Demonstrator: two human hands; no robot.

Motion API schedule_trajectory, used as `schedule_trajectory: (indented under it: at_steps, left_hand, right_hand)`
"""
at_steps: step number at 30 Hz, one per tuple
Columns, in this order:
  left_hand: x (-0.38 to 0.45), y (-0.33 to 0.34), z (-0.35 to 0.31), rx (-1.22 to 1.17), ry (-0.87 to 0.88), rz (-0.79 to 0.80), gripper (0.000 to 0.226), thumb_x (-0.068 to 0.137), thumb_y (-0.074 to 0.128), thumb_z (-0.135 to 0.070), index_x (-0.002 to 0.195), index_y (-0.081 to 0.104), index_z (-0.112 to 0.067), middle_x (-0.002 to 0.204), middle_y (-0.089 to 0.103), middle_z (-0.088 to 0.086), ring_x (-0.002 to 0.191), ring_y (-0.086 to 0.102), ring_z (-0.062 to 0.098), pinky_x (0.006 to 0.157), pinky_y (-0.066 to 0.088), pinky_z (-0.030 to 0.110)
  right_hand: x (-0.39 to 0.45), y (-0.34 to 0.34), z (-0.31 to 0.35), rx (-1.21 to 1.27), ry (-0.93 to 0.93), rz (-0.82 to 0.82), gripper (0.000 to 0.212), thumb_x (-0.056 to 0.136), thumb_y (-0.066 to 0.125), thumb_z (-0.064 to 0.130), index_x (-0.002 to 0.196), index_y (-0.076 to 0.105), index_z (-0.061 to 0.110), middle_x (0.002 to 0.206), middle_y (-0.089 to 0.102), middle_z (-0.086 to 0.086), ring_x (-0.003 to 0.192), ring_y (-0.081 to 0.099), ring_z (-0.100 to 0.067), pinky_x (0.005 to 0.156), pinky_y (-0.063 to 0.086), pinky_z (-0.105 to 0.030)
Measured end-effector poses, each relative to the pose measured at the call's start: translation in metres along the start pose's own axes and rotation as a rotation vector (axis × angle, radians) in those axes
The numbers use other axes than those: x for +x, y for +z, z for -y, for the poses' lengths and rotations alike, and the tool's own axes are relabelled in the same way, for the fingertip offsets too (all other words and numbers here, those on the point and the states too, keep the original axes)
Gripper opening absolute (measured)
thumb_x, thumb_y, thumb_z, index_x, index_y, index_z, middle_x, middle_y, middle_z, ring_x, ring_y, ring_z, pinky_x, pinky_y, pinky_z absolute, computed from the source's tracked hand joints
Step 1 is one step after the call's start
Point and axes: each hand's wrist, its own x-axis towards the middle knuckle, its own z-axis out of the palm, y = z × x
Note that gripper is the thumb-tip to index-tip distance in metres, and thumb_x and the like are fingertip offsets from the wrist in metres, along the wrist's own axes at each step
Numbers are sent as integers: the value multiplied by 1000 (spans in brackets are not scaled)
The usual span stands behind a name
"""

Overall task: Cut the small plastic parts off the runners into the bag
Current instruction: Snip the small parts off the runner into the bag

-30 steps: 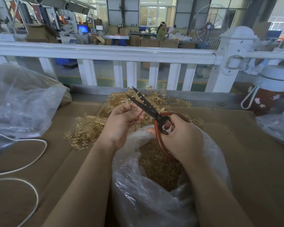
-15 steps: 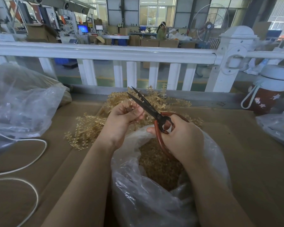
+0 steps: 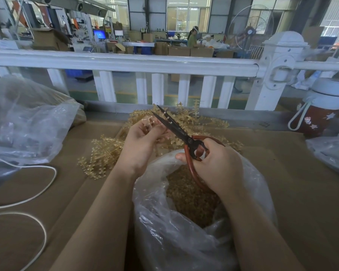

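My left hand (image 3: 143, 141) pinches a pale amber plastic runner (image 3: 149, 122) with small parts on it, held above the bag's far rim. My right hand (image 3: 215, 165) grips the red loop handles of black scissors (image 3: 174, 127); the blades are parted and point up-left beside the runner. Below both hands a clear plastic bag (image 3: 184, 237) stands open, holding a heap of cut amber parts (image 3: 192, 200). A pile of uncut amber runners (image 3: 106, 153) lies on the brown table behind the bag.
A crumpled clear bag (image 3: 25, 126) lies at the left and another (image 3: 331, 153) at the right edge. A white cord (image 3: 37, 192) loops over the brown cardboard surface. A red bottle with white lid (image 3: 319, 112) stands far right. A white railing (image 3: 125, 63) borders the far side.
My left hand has turned the runner slightly at the blades. The scissors and my right hand hold nearly the same place.
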Motion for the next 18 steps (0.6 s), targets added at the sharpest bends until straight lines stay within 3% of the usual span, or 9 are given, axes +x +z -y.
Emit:
schedule_trajectory:
  at_steps: [9,15,18]
  left_hand:
    - [0,-1,1,-9,16,45,16,97,60,-12,95,73,-20,104,76,4,90,70,13,76,53,22]
    - [1,-2,1,-6,5,50,13,97,60,-11,97,72,-16,102,76,3,89,71,12,75,54,22]
    - [1,-2,2,51,7,91,13,97,60,-14,103,70,-8,107,75,10,95,71,19,86,56,30]
  right_hand:
    - [-1,3,-2,63,13,-1,77,63,36,97,76,61,25,67,60,20,59,54,5,52,42,-12]
    - [-1,3,0,94,12,-17,62,63,35,100,75,47,41,64,45,34,57,47,13,51,28,-8]
    - [0,3,-1,95,16,-11,63,62,33,101,78,48,42,64,46,34,58,47,12,52,30,-9]
